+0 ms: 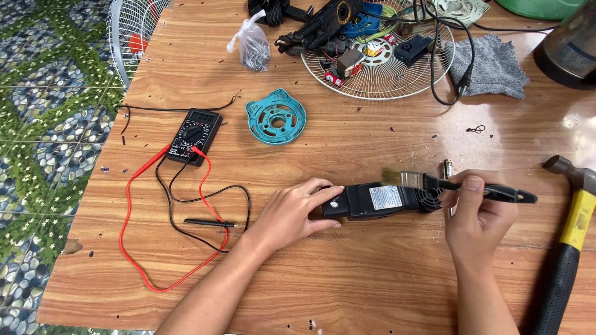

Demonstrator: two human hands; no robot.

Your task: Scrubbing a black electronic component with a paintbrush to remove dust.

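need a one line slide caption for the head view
Left hand steadies a black boxy device on the wooden table while the right hand holds a black-handled paintbrush over it.

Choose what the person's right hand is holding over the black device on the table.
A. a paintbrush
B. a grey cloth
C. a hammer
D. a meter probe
A: the right hand grips a black-handled paintbrush, bristles above the black device.
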